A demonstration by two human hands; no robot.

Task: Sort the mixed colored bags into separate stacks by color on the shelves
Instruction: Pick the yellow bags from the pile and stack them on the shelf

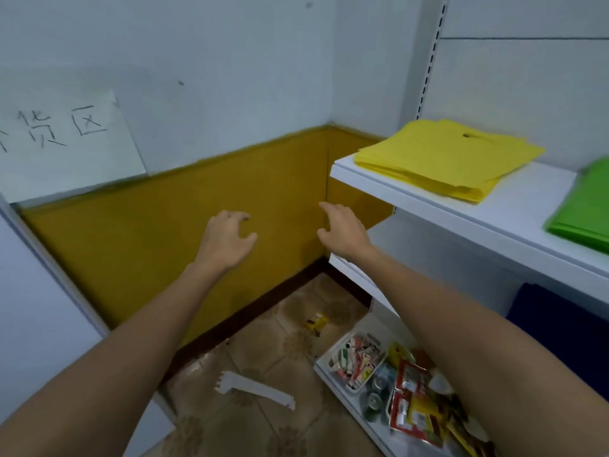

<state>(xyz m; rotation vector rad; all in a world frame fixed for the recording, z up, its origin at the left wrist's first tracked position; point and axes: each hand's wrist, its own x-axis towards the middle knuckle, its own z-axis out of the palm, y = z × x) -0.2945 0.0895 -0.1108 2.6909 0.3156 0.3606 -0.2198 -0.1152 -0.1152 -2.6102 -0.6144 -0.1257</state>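
Both hands hang in the air in front of the corner wall, and neither holds anything. The left hand (pixel 227 240) has its fingers loosely curled, and the right hand (pixel 342 230) has its fingers relaxed and slightly spread.

The sorted bags all lie to the right of the hands. The yellow stack (pixel 448 156) lies flat on the upper shelf (pixel 534 196), above and to the right of the right hand, which is the nearer one. Its long side runs along the shelf and its handle cut-out faces the back panel. Its left corner sits close to the shelf's open end. The green stack (pixel 583 206) lies further right, apart from the yellow one, with bare shelf between them.

A dark blue shape (pixel 566 328) on the shelf below may be a third stack, but the right forearm and the frame edge cut it off.

No mixed pile is in view, so the next reach probably means turning away from this corner. The space between the hands and the shelf's front edge is open.
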